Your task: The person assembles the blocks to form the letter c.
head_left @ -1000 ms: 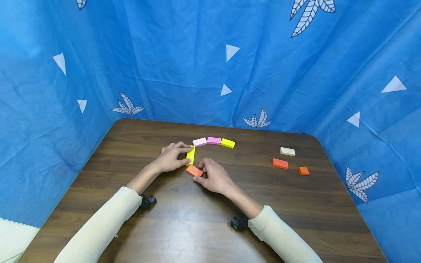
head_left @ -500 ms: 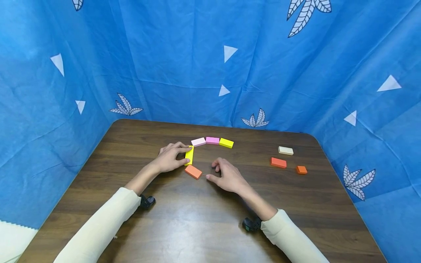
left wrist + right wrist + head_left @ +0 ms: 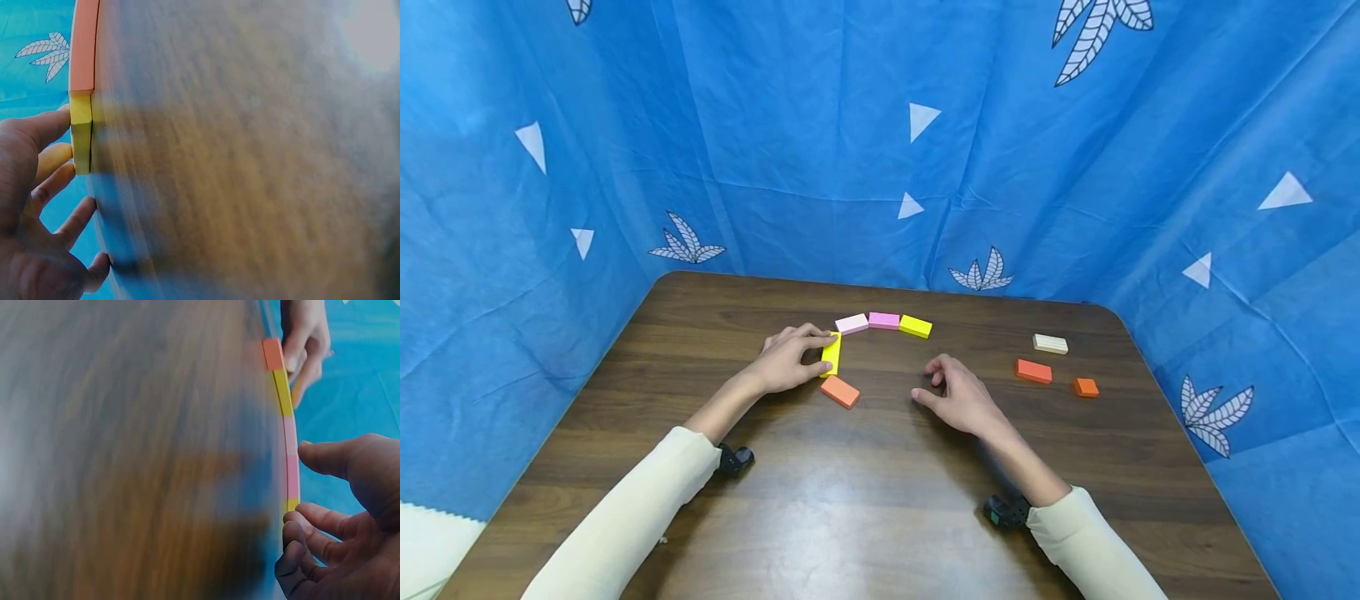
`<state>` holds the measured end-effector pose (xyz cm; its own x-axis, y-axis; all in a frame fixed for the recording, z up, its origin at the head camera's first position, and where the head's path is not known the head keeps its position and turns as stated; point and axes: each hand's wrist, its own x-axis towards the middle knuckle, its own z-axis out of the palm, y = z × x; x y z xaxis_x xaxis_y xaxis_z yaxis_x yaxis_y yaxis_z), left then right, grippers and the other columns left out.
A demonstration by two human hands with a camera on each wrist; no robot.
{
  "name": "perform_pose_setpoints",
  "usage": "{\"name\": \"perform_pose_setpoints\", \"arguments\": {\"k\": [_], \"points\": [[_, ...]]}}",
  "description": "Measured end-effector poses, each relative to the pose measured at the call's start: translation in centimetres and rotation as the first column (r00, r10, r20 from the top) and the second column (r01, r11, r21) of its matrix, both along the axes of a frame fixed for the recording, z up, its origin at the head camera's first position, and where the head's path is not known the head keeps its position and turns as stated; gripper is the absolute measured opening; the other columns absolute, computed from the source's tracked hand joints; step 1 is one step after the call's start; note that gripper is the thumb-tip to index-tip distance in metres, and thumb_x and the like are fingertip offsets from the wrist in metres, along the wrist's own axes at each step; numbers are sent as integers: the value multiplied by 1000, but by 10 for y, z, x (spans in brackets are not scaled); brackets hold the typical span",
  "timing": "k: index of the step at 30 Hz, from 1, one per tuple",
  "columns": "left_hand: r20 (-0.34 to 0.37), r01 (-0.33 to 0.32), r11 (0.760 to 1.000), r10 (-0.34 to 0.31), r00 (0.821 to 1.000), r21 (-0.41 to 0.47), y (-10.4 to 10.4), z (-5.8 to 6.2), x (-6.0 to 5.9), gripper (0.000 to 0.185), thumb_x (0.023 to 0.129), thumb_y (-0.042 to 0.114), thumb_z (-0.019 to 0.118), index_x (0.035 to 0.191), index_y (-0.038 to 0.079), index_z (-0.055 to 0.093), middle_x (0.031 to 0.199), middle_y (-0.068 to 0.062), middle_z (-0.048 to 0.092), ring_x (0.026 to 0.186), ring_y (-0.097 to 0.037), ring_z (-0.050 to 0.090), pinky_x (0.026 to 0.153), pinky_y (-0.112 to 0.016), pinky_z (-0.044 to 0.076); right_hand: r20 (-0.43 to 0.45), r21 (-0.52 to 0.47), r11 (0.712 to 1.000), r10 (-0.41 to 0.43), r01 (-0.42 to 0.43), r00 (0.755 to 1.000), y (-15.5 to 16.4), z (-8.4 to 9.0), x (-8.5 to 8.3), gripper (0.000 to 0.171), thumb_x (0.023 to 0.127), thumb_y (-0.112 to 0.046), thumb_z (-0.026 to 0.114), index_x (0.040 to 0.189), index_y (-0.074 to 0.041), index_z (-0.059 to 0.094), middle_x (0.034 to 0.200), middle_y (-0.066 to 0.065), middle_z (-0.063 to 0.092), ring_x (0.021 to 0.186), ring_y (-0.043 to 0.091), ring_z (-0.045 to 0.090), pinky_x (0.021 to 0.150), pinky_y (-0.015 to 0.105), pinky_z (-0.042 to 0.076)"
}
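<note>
Alignment seems the step in hand: the left hand (image 3: 781,363) holds the left yellow block (image 3: 831,356) between thumb and forefinger, the near orange block (image 3: 839,392) at its near end and the pale pink block (image 3: 852,324) at its far end. The next move probably calls for reaching right to the red-orange block (image 3: 1033,372). The right hand (image 3: 962,402) hovers between, thumb and fingers apart, holding nothing.
</note>
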<state>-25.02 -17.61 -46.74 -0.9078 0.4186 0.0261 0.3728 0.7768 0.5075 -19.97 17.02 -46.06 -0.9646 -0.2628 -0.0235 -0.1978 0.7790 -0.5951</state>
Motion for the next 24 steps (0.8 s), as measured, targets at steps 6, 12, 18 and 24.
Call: {"name": "perform_pose_setpoints", "arguments": {"k": [6,12,18,24], "points": [[2,0,1000,0,1000,1,0,-3,-1,61,101,37,75,157,21,59,157,-5,59,139,-36,50,116,-75,29,4,39,997,-68,68,998,32,1,-3,45,99,-38,78,131,-10,63,117,10,66,95,23,57,84,39,46],[4,-8,1000,8,1000,5,-2,-1,0,60,101,37,75,156,20,59,157,-4,59,138,-36,51,116,-76,27,-5,45,994,-103,103,995,68,1,-6,38,102,-34,75,129,-8,66,122,15,65,91,23,56,77,34,43],[-1,-2,1000,2,1000,5,-2,-1,1,60,101,37,75,157,20,58,157,-5,59,138,-36,50,115,-76,28,-61,59,994,-90,93,994,103,0,-5,30,103,-28,74,125,-8,70,121,15,66,87,21,57,76,34,45],[10,-4,1000,4,1000,1,1,0,1,60,101,36,75,157,22,58,157,-5,58,139,-35,50,117,-75,28,-122,72,990,-109,118,987,134,-1,0,28,104,-26,73,125,-8,70,122,16,65,88,22,58,76,34,47]]}}
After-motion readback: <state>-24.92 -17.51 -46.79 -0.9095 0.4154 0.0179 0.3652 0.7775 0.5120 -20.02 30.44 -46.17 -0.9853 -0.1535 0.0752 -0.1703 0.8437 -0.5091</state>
